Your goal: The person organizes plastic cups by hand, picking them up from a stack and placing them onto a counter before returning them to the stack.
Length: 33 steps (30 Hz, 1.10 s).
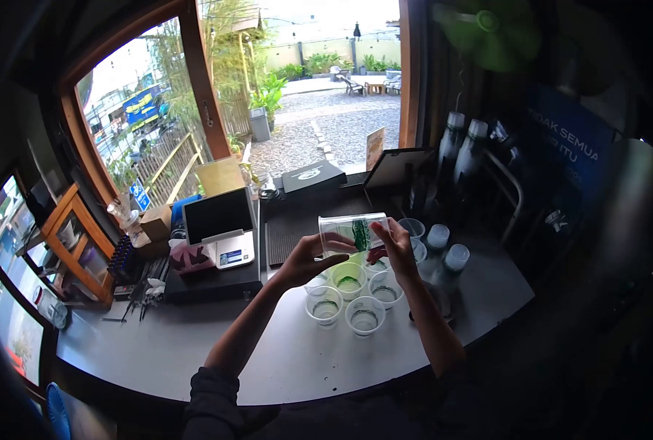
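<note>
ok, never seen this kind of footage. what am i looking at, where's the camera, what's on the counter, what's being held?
There is no machine here: it's one person working with bare hands. The single picture comes from a camera worn on their head, looking forward and down, so the wide lens bends the edges.

Both hands hold one clear cup tipped on its side: the left hand grips its base end, the right hand its mouth end. The cup has a green mark on it.

Under it, on the grey counter, stands a cluster of clear cups; one shows green liquid. To the right are lidded bottles. To the left sits a tablet on a stand. Behind is a window onto a gravel yard.
</note>
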Each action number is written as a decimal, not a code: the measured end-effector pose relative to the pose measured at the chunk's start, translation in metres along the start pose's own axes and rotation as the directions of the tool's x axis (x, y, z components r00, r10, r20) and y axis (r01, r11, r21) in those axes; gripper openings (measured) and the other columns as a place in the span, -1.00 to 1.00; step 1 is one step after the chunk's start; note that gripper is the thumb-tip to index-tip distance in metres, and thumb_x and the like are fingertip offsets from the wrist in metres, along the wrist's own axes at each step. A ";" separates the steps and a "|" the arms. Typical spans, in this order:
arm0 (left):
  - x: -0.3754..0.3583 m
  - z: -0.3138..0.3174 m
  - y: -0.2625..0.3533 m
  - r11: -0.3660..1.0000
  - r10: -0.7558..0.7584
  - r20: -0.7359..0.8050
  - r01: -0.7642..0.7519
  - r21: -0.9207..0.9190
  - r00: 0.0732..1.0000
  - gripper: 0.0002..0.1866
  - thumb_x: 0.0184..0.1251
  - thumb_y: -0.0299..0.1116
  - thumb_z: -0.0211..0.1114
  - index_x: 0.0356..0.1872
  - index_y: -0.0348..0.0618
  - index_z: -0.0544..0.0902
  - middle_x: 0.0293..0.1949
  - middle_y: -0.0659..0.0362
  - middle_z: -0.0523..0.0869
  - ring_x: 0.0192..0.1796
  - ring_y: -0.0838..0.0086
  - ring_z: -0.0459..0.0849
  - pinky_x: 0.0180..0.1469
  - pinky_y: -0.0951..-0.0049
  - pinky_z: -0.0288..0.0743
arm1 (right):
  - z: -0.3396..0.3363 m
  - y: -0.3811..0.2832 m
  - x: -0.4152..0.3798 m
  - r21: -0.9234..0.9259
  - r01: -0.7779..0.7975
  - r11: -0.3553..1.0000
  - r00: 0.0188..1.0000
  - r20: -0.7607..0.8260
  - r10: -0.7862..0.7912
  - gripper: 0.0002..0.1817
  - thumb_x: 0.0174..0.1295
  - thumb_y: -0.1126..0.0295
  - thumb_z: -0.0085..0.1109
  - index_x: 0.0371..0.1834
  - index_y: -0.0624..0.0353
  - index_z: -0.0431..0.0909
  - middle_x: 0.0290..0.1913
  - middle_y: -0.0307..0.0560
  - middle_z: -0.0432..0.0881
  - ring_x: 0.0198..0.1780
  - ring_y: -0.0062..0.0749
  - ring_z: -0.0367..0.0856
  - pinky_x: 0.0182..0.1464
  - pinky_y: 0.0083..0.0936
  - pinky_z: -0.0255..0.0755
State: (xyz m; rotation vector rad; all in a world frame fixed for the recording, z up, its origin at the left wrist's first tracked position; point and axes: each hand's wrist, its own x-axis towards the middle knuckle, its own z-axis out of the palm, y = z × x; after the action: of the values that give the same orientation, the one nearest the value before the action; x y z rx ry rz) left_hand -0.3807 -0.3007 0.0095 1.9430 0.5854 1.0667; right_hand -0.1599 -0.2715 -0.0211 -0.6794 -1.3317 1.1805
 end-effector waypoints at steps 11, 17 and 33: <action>0.065 0.058 0.002 0.282 -0.243 0.292 0.355 -0.891 0.925 -0.36 0.38 -0.08 0.25 0.30 -0.36 0.37 0.25 -0.09 0.52 0.32 0.25 0.49 0.34 0.28 0.37 | -0.074 -0.048 -0.030 -0.133 0.343 0.930 0.939 0.020 -0.343 -0.15 0.04 0.29 0.50 0.40 0.03 0.23 0.25 -0.05 0.38 0.23 -0.30 0.44 0.08 -0.41 0.50; 0.124 0.128 -0.009 0.925 0.060 0.172 0.010 -0.380 0.983 -0.57 0.38 -0.35 0.28 0.18 -0.38 0.48 0.19 -0.01 0.59 0.29 0.30 0.52 0.39 0.31 0.30 | -0.139 -0.074 -0.021 -0.306 0.336 0.891 0.830 -0.351 -0.434 -0.30 0.08 0.32 0.48 0.28 0.13 0.32 -0.07 -0.15 0.41 -0.02 -0.47 0.44 0.05 -0.51 0.42; 0.280 0.185 -0.071 0.973 -0.135 -0.255 0.079 -0.218 0.958 -0.36 0.28 -0.24 0.37 0.34 -0.09 0.33 0.20 0.04 0.59 0.35 0.28 0.43 0.42 -0.04 0.10 | -0.274 -0.118 0.080 -0.387 0.596 0.704 0.573 -0.410 -0.710 -0.17 0.17 0.47 0.36 0.47 0.13 0.07 0.44 0.13 0.13 0.38 0.00 0.30 0.25 -0.11 0.47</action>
State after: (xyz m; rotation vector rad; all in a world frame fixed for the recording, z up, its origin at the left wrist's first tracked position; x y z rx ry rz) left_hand -0.0758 -0.1436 0.0243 1.5815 0.6906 1.2788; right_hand 0.1188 -0.1712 0.0657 -0.5193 -1.0661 0.1927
